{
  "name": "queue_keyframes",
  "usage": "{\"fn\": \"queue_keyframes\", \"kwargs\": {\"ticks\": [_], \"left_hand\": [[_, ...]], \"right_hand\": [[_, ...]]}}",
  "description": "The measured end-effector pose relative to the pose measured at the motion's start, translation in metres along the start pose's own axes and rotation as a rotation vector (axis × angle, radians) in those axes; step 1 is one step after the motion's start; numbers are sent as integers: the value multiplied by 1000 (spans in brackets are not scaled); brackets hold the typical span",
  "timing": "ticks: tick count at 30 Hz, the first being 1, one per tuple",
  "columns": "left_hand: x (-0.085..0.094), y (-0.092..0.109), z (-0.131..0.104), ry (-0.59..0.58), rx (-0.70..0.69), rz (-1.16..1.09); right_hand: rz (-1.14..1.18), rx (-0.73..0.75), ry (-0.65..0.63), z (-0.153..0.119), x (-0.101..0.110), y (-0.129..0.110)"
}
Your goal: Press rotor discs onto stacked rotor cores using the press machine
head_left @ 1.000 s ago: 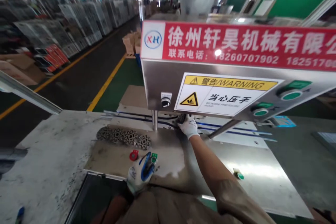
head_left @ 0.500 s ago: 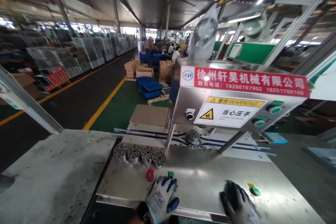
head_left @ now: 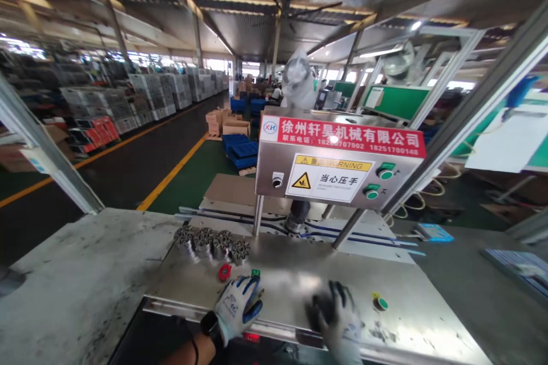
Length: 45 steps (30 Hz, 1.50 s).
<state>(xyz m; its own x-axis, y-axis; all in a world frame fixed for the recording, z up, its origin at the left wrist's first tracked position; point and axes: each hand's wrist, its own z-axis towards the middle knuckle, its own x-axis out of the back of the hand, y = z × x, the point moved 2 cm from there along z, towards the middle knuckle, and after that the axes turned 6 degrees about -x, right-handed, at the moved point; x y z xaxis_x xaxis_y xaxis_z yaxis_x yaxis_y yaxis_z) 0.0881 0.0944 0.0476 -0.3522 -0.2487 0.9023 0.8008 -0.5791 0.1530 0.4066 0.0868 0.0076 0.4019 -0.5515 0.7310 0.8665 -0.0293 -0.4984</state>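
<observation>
My left hand (head_left: pixel 237 305), in a white and blue work glove, rests over the front of the steel plate (head_left: pixel 291 274). Its fingers are spread, close to a green-labelled button (head_left: pixel 256 274) and a red button (head_left: pixel 224 272). My right hand (head_left: pixel 338 313), gloved too and partly blurred, is over the plate with thumb and fingers apart, left of a green button (head_left: pixel 380 302). No object shows in either hand. Several toothed metal parts (head_left: pixel 204 238) stand in a row at the plate's left. Behind, a dark press head (head_left: pixel 299 208) meets another metal part (head_left: pixel 295 223) between the rails.
A steel control box (head_left: pixel 274 154) with warning label, knob and green buttons stands on posts over the plate. A grey worktop (head_left: pixel 85 262) adjoins at left. A blue and white box (head_left: pixel 434 232) lies at right. Blue crates (head_left: pixel 240 151) and cartons are beyond.
The press head now shows down at the metal part between the rails. My right hand has shifted left, away from the green button. The head view has turned to the right.
</observation>
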Motion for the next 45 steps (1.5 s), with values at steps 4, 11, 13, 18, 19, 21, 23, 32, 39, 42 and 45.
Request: {"fn": "queue_keyframes", "kwargs": {"ticks": [4,11,13,18,19,21,23,32,39,42,45], "left_hand": [[10,5,-6,109,101,-26],[12,8,-85,286,219,0],[22,-8,-97,290,245,-7],[60,-70,-95,350,280,-19],[64,-82,-94,348,298,-25],[68,-103,-95,312,348,-38],[66,-117,-98,255,390,-48],[76,-124,-96,26,554,-177],[79,-119,-78,-4,755,-113],[78,-104,-78,107,870,-170],[76,-75,-77,195,986,-274]], "right_hand": [[36,75,-207,-4,-33,-40],[-40,130,-191,-3,-42,-36],[-49,150,-168,-2,-43,-35],[-110,137,-161,-1,-44,-42],[-122,130,-159,-1,-44,-43],[-130,126,-151,0,-44,-45],[-119,129,-140,2,-43,-47],[48,-55,-274,9,-29,-70],[631,-352,-245,65,-67,-55],[696,-384,-179,125,-102,-48],[707,-429,-181,178,-141,-46]]}}
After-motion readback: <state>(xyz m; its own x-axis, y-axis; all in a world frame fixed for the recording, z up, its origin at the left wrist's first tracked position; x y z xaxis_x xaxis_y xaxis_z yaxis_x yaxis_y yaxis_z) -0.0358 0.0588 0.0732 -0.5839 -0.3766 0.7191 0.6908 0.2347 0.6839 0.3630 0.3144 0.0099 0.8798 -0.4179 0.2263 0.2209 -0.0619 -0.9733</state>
